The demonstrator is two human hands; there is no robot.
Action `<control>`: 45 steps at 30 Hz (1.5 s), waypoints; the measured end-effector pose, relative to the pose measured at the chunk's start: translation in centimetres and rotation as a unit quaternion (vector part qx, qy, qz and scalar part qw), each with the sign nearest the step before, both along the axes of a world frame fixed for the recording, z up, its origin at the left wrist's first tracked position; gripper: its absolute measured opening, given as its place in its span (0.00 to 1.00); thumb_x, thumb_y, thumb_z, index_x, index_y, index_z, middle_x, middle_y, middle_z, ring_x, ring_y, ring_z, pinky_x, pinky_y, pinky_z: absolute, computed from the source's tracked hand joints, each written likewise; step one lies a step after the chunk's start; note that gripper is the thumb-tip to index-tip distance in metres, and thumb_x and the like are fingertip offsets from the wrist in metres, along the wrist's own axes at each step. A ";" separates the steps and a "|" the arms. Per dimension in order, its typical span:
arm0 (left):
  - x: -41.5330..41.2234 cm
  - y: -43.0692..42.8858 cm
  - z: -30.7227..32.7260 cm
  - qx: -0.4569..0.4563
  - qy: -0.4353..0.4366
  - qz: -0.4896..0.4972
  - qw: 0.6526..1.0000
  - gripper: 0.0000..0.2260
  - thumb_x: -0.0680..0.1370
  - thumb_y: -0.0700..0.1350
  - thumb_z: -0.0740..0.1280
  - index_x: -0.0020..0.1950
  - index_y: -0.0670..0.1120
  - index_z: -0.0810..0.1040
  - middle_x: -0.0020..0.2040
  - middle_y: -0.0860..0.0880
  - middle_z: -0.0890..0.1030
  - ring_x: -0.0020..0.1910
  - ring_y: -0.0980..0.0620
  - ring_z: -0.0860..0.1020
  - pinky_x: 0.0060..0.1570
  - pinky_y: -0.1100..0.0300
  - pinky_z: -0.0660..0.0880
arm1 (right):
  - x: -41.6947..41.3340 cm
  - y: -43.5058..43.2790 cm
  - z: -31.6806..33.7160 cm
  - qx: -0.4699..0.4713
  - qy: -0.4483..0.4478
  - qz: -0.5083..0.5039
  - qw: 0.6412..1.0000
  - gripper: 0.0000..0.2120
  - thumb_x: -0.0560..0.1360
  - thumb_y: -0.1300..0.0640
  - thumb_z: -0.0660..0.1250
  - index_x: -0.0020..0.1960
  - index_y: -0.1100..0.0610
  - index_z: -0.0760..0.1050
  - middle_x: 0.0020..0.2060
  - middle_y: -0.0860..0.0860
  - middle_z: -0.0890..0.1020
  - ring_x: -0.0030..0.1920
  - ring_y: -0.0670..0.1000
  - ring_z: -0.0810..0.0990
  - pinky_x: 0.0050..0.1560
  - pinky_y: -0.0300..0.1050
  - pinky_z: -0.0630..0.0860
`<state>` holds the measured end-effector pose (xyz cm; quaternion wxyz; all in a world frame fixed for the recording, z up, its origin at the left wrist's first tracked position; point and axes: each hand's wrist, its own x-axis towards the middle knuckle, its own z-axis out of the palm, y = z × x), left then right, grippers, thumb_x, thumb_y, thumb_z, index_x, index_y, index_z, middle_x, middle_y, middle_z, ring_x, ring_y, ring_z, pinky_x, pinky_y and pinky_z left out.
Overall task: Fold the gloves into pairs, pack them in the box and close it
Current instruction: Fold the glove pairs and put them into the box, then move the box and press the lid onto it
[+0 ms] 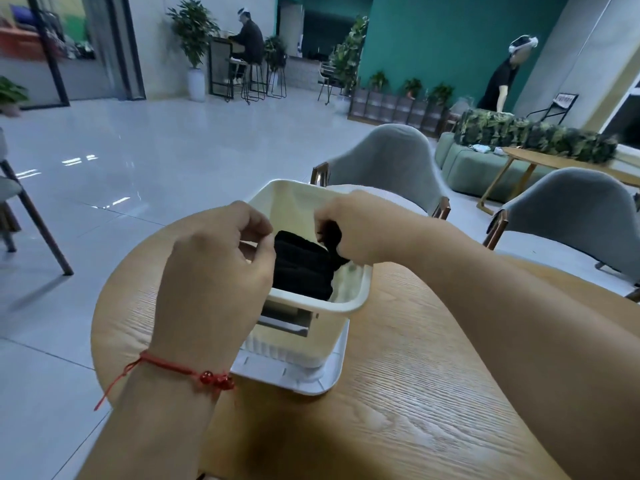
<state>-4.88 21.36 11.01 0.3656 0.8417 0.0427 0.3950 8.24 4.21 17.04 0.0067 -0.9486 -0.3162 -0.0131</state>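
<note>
A cream plastic box (349, 303) stands open on the round wooden table (415, 393), set on a white lid (311, 379) that lies flat under it. Black folded gloves (301, 268) lie inside the box. My right hand (360, 230) is over the box's right side and pinches a black glove end that reaches down to the folded bundle. My left hand (218, 258) hovers over the box's left side with its fingers curled and thumb against the forefinger; I cannot tell whether it holds anything. A red string bracelet circles my left wrist.
Two grey chairs (391, 161) stand behind the table. Another wooden table (568, 164) and a green sofa are at the back right. Two people are far off in the room. Grey tiled floor lies to the left.
</note>
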 end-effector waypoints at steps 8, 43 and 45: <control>0.0 -0.7 0.0 -0.004 -0.008 0.001 1.000 0.04 0.80 0.46 0.71 0.49 0.55 0.80 0.44 0.59 0.84 0.42 0.58 0.83 0.44 0.50 0.83 | -1.2 0.5 0.1 0.061 0.161 -0.037 0.984 0.21 0.76 0.63 0.60 0.56 0.42 0.83 0.50 0.38 0.87 0.56 0.45 0.83 0.56 0.45 0.82; 1.3 -9.3 -2.3 -0.196 0.021 -0.219 0.956 0.33 0.82 0.51 0.71 0.82 0.60 0.57 0.72 0.72 0.69 0.73 0.71 0.67 0.70 0.58 0.73 | -6.5 -9.4 -5.8 0.813 0.323 -0.298 0.383 0.05 0.74 0.66 0.56 0.46 0.59 0.69 0.43 0.59 0.73 0.39 0.61 0.75 0.46 0.72 0.84; 1.4 -11.4 -2.7 -0.192 0.076 -0.251 0.946 0.35 0.81 0.55 0.71 0.82 0.65 0.55 0.65 0.79 0.69 0.67 0.77 0.68 0.60 0.73 0.71 | -7.4 -10.3 -5.7 0.838 0.292 -0.317 0.335 0.04 0.75 0.65 0.57 0.45 0.58 0.67 0.43 0.58 0.71 0.36 0.59 0.73 0.51 0.71 0.84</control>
